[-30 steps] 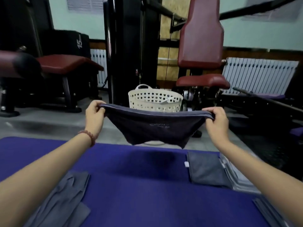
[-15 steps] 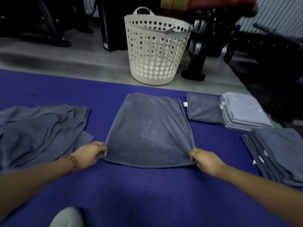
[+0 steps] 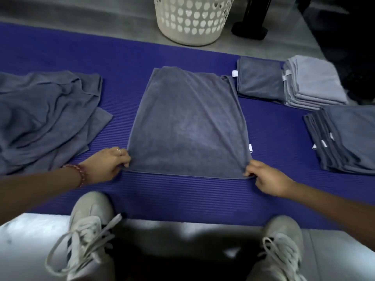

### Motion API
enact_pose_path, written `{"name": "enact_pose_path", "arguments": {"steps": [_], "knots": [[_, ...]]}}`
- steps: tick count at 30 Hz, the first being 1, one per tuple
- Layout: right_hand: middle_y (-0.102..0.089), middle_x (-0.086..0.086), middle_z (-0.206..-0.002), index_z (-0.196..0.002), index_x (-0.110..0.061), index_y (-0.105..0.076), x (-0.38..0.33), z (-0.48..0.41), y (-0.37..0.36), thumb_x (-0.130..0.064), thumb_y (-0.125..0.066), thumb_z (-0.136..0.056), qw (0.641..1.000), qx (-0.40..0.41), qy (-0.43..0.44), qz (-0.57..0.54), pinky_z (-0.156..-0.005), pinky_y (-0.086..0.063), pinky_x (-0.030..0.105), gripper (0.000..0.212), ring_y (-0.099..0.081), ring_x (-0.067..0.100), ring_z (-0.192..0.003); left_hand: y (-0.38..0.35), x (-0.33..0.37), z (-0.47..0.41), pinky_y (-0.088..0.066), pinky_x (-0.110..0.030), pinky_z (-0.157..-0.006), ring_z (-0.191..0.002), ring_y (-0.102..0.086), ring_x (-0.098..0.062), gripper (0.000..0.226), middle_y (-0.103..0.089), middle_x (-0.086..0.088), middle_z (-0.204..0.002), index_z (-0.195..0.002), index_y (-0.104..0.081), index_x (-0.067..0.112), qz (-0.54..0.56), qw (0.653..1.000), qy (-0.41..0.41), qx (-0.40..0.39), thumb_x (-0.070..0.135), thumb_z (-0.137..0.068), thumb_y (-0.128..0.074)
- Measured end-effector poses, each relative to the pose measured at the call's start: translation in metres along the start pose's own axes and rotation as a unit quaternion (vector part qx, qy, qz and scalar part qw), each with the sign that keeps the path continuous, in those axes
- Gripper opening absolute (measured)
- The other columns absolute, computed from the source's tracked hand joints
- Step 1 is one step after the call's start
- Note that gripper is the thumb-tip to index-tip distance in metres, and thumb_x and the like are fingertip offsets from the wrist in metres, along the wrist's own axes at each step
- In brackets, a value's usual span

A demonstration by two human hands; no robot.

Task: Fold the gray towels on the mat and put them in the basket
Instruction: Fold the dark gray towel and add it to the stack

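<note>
At the far left, a crumpled heap of gray towels (image 3: pixel 46 118) lies on the blue-violet mat (image 3: pixel 182 195). Next to it, the person's left grip (image 3: pixel 107 165), a beaded bracelet (image 3: pixel 80 173) on its wrist, pinches the near left corner of the middle towel (image 3: pixel 188 122). This towel lies spread flat on the mat, and its far edge points toward the white basket (image 3: pixel 192 21), which stands on the floor just beyond the mat. The right grip (image 3: pixel 267 177) pinches the towel's near right corner. Farther right, one folded dark towel (image 3: pixel 259 82) lies against a light gray stack (image 3: pixel 316 82). A dark stack (image 3: pixel 349 138) sits nearer the person.
</note>
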State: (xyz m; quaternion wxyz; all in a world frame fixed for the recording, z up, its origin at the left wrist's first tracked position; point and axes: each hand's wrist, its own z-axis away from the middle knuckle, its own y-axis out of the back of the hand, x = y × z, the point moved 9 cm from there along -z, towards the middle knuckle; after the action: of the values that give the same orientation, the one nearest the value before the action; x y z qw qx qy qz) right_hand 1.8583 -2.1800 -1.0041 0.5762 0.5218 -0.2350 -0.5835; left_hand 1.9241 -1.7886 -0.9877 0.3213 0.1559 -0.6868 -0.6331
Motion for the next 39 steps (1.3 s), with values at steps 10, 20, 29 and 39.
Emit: {"name": "enact_pose_path", "arguments": {"steps": [10, 20, 29, 39], "knots": [[-0.051, 0.005, -0.074, -0.086, -0.014, -0.046, 0.063, -0.002, -0.014, -0.007, -0.069, -0.083, 0.865, 0.122, -0.342, -0.345, -0.034, -0.045, 0.016, 0.025, -0.051, 0.015, -0.059, -0.029, 0.007, -0.016, -0.038, -0.026, -0.066, -0.095, -0.052, -0.012, 0.026, -0.047, 0.011, -0.108, -0.097, -0.05, 0.029, 0.031, 0.989, 0.083, -0.12, 0.026, -0.077, -0.066], [-0.059, 0.003, -0.075, -0.084, -0.01, -0.059, 0.055, 0.007, -0.014, -0.015, -0.065, -0.088, 0.807, 0.071, -0.342, -0.476, -0.053, -0.05, 0.015, 0.008, -0.054, 0.011, -0.066, -0.022, -0.008, -0.014, -0.03, -0.007, -0.059, -0.07, -0.051, -0.005, 0.033, -0.049, 0.02, -0.071, -0.071, -0.043, 0.037, 0.075, 0.983, 0.129, -0.103, 0.014, -0.07, -0.066], [-0.058, 0.007, -0.072, -0.076, -0.005, -0.062, 0.044, 0.008, -0.021, -0.002, -0.062, -0.087, 0.815, 0.081, -0.319, -0.476, -0.047, -0.051, 0.014, 0.012, -0.056, 0.014, -0.066, -0.015, -0.026, 0.001, -0.033, -0.02, -0.08, -0.085, -0.043, -0.012, 0.049, -0.053, -0.002, -0.083, -0.069, -0.049, 0.04, 0.186, 0.949, 0.251, 0.036, 0.002, -0.067, -0.08], [-0.066, 0.01, -0.095, -0.097, -0.007, -0.063, 0.037, 0.008, -0.022, -0.018, -0.057, -0.093, 0.737, 0.098, -0.316, -0.59, -0.058, -0.057, 0.02, 0.014, -0.064, 0.019, -0.083, -0.029, -0.039, 0.03, -0.039, -0.022, -0.059, -0.062, -0.048, -0.021, 0.028, -0.052, -0.003, -0.069, -0.089, -0.051, 0.007, 0.298, 0.827, 0.458, 0.129, 0.001, -0.074, -0.075]]}}
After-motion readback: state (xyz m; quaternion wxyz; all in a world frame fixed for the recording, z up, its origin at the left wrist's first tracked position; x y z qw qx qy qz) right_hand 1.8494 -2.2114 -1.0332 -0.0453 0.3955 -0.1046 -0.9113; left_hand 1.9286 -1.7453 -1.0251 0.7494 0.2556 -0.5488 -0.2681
